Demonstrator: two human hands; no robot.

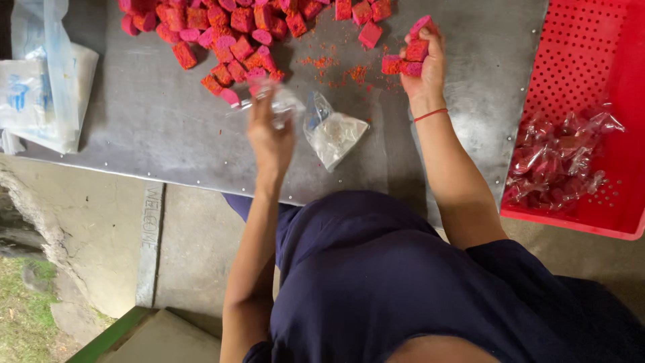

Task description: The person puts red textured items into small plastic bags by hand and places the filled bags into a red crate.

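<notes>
several pieces: the right hand (420, 57), upper middle-right of the frame, is clamped on a few pink-red blocks (415, 48), fingers curled round them just above the metal table (168, 128).
small bag: the left hand (271, 131), in the centre, is closed on a small clear plastic bag (279, 102), held up off the table; it is blurred, so whether its mouth is open i cannot tell.
doing it well: to my eye the bag wants its mouth held wide and turned toward the right hand, and the blocks want a light grip, since they look crumbly.
crumbs: orange-red crumbs (336, 67) lie scattered on the table between the two hands.
heap: the main heap of pink-red blocks (228, 33) spreads along the top edge, from upper left to upper middle, well apart from the crate.
spare bags: a loose bundle of clear bags (332, 134) lies flat on the table just right of the left hand; they look empty.
red crate: a perforated red plastic crate (584, 54) fills the right edge; in its lower part sits a cluster of filled clear packets (557, 161) with pinkish pieces inside, the upper part bare.
white sack: a large white-and-clear plastic sack (40, 87) rests at the upper left corner of the table; what is inside i cannot tell.
person: dark blue clothing, with a thin red band (431, 115) on the right wrist.
</notes>
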